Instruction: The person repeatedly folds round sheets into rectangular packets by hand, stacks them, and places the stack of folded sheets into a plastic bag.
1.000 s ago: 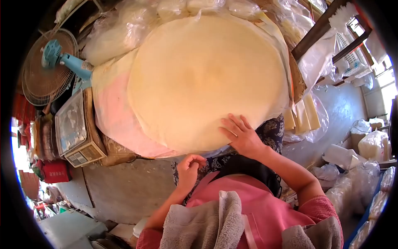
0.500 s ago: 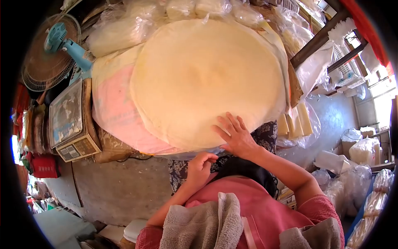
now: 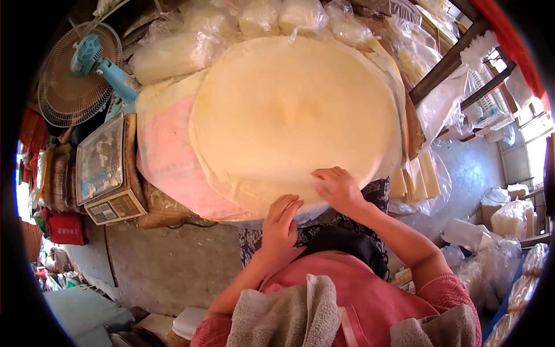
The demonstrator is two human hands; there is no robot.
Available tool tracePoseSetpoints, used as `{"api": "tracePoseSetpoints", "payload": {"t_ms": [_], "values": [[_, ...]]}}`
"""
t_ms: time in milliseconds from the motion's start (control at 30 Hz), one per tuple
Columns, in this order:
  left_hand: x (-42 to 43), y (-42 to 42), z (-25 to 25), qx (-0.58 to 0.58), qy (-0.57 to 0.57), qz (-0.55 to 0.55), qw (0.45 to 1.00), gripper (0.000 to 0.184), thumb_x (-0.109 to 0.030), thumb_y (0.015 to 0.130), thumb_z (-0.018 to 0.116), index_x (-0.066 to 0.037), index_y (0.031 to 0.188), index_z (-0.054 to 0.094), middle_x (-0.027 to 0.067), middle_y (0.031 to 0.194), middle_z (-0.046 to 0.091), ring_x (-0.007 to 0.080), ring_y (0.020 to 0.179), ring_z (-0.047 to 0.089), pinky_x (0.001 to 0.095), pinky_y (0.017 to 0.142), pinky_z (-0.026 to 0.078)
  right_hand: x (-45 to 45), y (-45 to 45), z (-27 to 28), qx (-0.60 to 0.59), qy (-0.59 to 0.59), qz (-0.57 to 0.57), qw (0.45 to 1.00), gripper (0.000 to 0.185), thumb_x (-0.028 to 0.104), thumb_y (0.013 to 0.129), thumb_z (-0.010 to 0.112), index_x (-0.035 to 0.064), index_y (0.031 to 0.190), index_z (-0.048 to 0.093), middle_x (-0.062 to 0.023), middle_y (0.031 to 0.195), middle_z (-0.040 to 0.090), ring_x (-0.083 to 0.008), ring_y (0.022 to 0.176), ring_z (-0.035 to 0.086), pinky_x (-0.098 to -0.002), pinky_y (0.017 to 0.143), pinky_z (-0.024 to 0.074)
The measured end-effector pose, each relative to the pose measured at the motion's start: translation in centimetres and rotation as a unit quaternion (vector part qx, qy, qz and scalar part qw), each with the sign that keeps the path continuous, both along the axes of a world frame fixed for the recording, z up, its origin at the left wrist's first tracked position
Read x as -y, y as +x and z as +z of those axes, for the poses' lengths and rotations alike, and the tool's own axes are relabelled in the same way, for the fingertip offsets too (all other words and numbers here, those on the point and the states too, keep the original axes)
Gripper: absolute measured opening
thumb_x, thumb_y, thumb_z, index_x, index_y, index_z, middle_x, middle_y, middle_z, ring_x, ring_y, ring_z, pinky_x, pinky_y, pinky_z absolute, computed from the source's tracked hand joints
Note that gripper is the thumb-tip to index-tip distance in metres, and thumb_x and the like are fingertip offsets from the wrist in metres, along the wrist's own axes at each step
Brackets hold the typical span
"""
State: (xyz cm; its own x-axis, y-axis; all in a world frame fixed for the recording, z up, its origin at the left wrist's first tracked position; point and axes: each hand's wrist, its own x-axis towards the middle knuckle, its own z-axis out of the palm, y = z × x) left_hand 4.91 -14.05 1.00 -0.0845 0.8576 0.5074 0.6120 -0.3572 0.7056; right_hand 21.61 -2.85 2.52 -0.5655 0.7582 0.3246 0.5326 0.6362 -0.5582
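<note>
A large, round, pale yellow sheet (image 3: 295,110) lies flat over a pink and cream cloth (image 3: 170,136). My left hand (image 3: 281,222) is at the near edge of the sheet, its fingers together and pointing away from me; whether they pinch the edge is hidden. To its right, my right hand (image 3: 338,186) rests on the near right part of the sheet with its fingers bent and slightly apart. A low fold or ridge runs across the sheet between the two hands.
A blue fan (image 3: 87,58) and a scale (image 3: 107,168) stand at the left. Plastic bags (image 3: 254,17) line the far edge. Folded yellow sheets (image 3: 419,176) in plastic are at the right, beside a dark wooden post (image 3: 448,63).
My left hand has moved forward from near my lap to the sheet's near edge. My right hand's spread fingers have drawn in and bent. The view has shifted slightly.
</note>
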Motion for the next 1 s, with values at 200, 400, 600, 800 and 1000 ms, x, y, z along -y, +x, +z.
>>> {"api": "tracePoseSetpoints", "payload": {"t_ms": [200, 400, 600, 800, 1000], "values": [[-0.9, 0.3, -0.7, -0.194, -0.069, -0.003, 0.978, 0.04, 0.0, 0.069, 0.059, -0.004, 0.108, 0.056, 0.0102, 0.11, 0.054, 0.0293, 0.105, 0.052, 0.0435, 0.09, 0.038, -5.4, -0.8, 1.2, 0.055, -0.137, -0.031, 0.989, 0.018, 0.021, 0.083, 0.061, 0.0048, 0.089, 0.066, -0.0127, 0.082, 0.065, -0.0289, 0.081, 0.062, -0.0389, 0.075, 0.0483], [-1.6, 0.1, -0.7, -0.219, -0.059, -0.012, 0.974, 0.031, -0.007, 0.07, 0.062, -0.001, 0.1, 0.057, 0.0092, 0.111, 0.051, 0.0262, 0.105, 0.052, 0.0412, 0.085, 0.04, -15.4, -0.6, 15.5, -0.098, 0.075, -0.209, 0.97, 0.017, 0.014, 0.08, 0.059, 0.0055, 0.094, 0.065, -0.0145, 0.084, 0.065, -0.0301, 0.078, 0.063, -0.0394, 0.069, 0.0495], [-4.1, -0.1, 0.5, -0.179, -0.207, -0.032, 0.961, 0.02, -0.004, 0.073, 0.06, -0.005, 0.093, 0.064, 0.0086, 0.093, 0.062, 0.0265, 0.095, 0.057, 0.0408, 0.083, 0.042, -7.5, -1.1, 17.1, -0.052, 0.248, -0.034, 0.967, 0.027, -0.002, 0.072, 0.056, 0.0062, 0.096, 0.063, -0.0146, 0.093, 0.063, -0.035, 0.083, 0.061, -0.0396, 0.071, 0.0503], [-10.1, 2.1, 1.2, -0.1, -0.086, -0.019, 0.991, 0.034, -0.009, 0.078, 0.061, -0.007, 0.112, 0.059, 0.0127, 0.096, 0.064, 0.0312, 0.092, 0.058, 0.045, 0.083, 0.044, -6.4, -0.4, 11.8, 0.071, -0.083, 0.097, 0.989, 0.036, -0.006, 0.068, 0.057, 0.0072, 0.1, 0.065, -0.0122, 0.098, 0.066, -0.0307, 0.089, 0.063, -0.0331, 0.078, 0.0504], [-11.1, 3.6, -3.6, -0.293, -0.089, 0.005, 0.952, 0.054, -0.039, 0.094, 0.04, -0.012, 0.141, 0.038, 0.0148, 0.151, 0.023, 0.0371, 0.139, 0.02, 0.0597, 0.11, 0.014, -16.3, 0.0, 13.6, 0.112, -0.151, 0.064, 0.98, 0.02, 0.013, 0.069, 0.07, 0.0084, 0.088, 0.066, -0.0108, 0.084, 0.068, -0.0286, 0.079, 0.065, -0.0398, 0.072, 0.0506]]}}
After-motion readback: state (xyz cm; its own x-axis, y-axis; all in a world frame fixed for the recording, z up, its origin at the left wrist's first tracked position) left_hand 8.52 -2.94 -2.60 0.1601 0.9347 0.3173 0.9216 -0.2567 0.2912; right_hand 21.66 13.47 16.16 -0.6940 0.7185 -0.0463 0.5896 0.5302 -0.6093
